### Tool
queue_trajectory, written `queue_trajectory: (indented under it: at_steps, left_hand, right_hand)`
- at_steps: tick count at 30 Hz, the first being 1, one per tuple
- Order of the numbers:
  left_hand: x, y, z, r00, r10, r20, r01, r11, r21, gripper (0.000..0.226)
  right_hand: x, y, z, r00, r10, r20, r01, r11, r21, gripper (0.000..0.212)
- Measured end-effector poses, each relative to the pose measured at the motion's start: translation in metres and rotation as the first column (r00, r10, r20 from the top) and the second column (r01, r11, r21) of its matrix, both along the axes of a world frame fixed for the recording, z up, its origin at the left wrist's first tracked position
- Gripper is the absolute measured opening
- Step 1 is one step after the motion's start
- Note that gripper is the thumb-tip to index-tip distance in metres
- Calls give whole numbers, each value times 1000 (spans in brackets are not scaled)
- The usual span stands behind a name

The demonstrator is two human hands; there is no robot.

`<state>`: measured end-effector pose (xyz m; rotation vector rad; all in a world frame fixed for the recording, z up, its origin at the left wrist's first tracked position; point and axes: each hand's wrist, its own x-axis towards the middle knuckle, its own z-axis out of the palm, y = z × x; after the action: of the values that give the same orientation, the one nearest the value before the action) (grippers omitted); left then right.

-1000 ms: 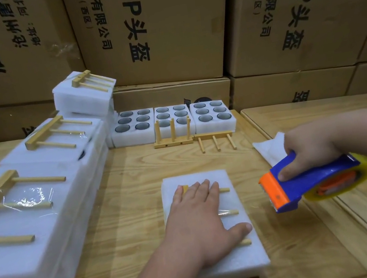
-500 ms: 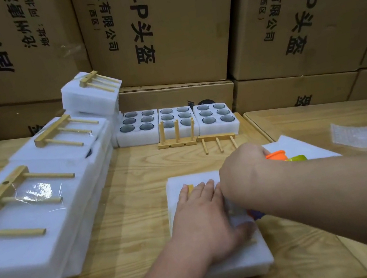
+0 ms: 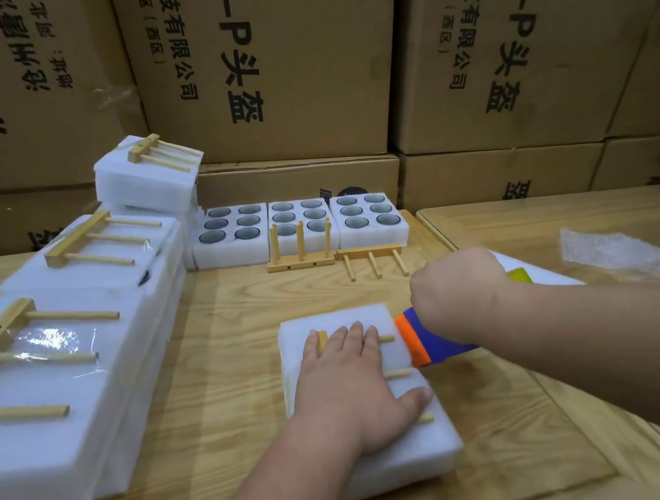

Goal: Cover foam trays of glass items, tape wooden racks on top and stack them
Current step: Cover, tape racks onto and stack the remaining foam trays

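- Where the wooden table [image 3: 223, 405] shows its near middle, a covered foam tray [image 3: 398, 449] lies flat, a wooden rack [image 3: 398, 373] on its top with three peg ends showing toward the tray's right edge.
- On that rack the left hand [image 3: 349, 383] presses palm down, fingers straight and together, thumb spread toward the tray's right side.
- Just right of the tray, the right hand [image 3: 456, 287] grips a blue tape gun [image 3: 432, 342]; its orange end touches the tray's right edge near the farthest peg.
- Behind the right hand, right of the tray, lies a white sheet [image 3: 544, 273], with a yellow part of the gun showing over it.
- Farther right of the tray rests a crumpled clear wrap [image 3: 615, 254].
- Beyond the tray, at the table's far side, three open trays [image 3: 298, 229] stand in a row, each with six round holes holding dark glass items [image 3: 212, 237].
- In front of those, one loose rack [image 3: 299, 250] stands with pegs up against the middle open tray; a second rack [image 3: 371, 258] lies flat beside it, pegs pointing toward the covered tray.
- Left of the tray a long stack [image 3: 57, 386] of covered trays runs back along the table, racks taped on top, with a higher pile at its far end.
- Behind everything stand printed cardboard boxes [image 3: 286, 59].
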<state>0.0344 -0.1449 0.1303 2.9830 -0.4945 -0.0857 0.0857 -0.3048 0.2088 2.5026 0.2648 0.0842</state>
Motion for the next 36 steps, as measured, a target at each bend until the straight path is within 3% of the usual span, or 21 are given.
queue_trajectory:
  at_steps: [7, 10, 14, 18, 20, 22, 26, 29, 36]
  left_hand:
    - [-4, 1, 4, 1000, -7, 12, 6, 999, 34, 104]
    - [-3, 1, 2, 1000, -6, 16, 6, 999, 39, 102]
    - [-4, 0, 0, 999, -47, 14, 46, 997, 60, 85]
    - [-5, -3, 5, 993, -96, 74, 81, 980, 179, 73]
    - [-2, -9, 11, 962, -222, 158, 172, 945, 279, 69]
    - [4, -17, 19, 924, -360, 129, 309, 901, 304, 64]
    - [15, -31, 31, 893, -451, 7, 429, 853, 296, 59]
    - [21, -39, 35, 876, -481, -33, 461, 818, 345, 62]
    - [26, -64, 41, 888, -399, -227, 459, 800, 388, 63]
  right_hand:
    - [18, -13, 0, 984, -167, 55, 173, 975, -140, 27]
    - [22, -49, 15, 965, -221, 141, 220, 975, 24, 18]
    - [19, -80, 15, 916, -289, 279, 193, 926, 325, 34]
    - [-10, -108, -7, 882, -354, 311, 61, 740, 670, 51]
    - [-27, -118, -22, 870, -359, 338, -60, 603, 795, 53]
    - [-41, -123, -36, 863, -360, 355, -177, 443, 879, 56]
    - [-64, -121, -53, 841, -418, 343, -302, 164, 939, 56]
    - [-79, -117, -62, 833, -427, 352, -364, 56, 930, 52]
    - [-99, -116, -63, 816, -442, 372, -443, -64, 894, 40]
